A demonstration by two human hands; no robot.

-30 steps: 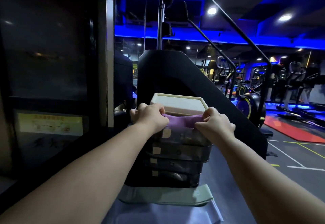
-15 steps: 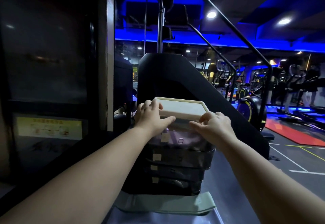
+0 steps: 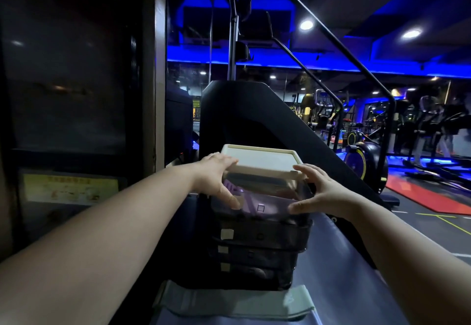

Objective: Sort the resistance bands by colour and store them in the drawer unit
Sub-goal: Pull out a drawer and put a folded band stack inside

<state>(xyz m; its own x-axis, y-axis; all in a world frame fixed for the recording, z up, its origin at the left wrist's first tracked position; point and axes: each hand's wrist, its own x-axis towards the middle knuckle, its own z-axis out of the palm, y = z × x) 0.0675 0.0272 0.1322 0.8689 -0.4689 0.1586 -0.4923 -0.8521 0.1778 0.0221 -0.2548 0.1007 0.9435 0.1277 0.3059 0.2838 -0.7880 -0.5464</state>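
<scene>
A dark see-through drawer unit [image 3: 260, 253] with a cream top [image 3: 262, 160] stands in front of me on a grey surface. Its top drawer [image 3: 270, 210] is pulled out and a purple band [image 3: 251, 198] lies inside it. My left hand [image 3: 216, 179] rests on the drawer's left corner with its thumb down the front. My right hand [image 3: 321, 192] touches the right corner, fingers spread and straight. A grey-green band [image 3: 229, 304] lies flat in front of the unit's base.
A black stair-climber machine [image 3: 254, 113] with handrails rises right behind the drawer unit. A dark cabinet or wall panel [image 3: 71, 95] stands to the left. Exercise bikes and red floor mats [image 3: 428, 197] fill the gym to the right.
Both hands held the purple band over the top drawer, pressed it in, and now lie at the drawer's front corners with fingers straightened. The band lies inside the drawer.
</scene>
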